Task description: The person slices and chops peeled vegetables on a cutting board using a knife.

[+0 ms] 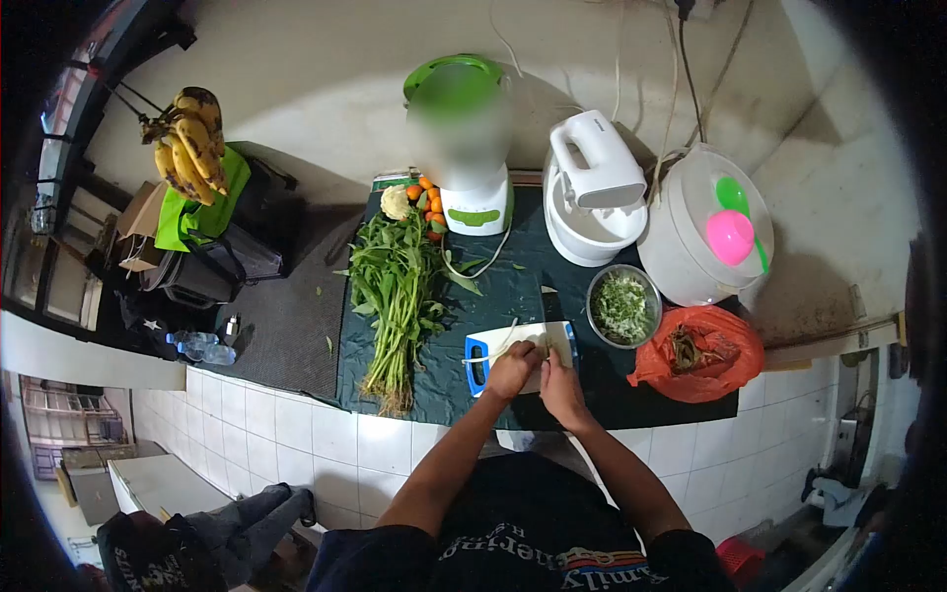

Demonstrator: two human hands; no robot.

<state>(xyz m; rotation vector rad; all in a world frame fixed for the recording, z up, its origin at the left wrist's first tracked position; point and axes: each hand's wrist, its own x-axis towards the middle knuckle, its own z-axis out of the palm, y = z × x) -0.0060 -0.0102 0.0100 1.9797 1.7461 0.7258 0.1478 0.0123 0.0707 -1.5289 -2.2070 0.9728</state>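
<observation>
My left hand [516, 370] is closed over the white cutting board [490, 341] with the blue handle, its fingers around thin pale stalks [505, 342] that stick out to the left. Close beside it, my right hand [562, 390] grips a knife [549, 304], whose dark blade points away from me past the board's far edge. The fingers cover the knife's handle and the ends of the stalks. Right of the board stands a metal bowl [624, 306] holding chopped green and white pieces.
Leafy greens [395, 286] lie left, below orange fruits [434, 202] and a cauliflower piece [395, 202]. Behind stand a blender [475, 209], a white stand mixer [597, 168] and a large white container [681, 237]. A red plastic bag [725, 335] sits right. Bananas [189, 148] hang left.
</observation>
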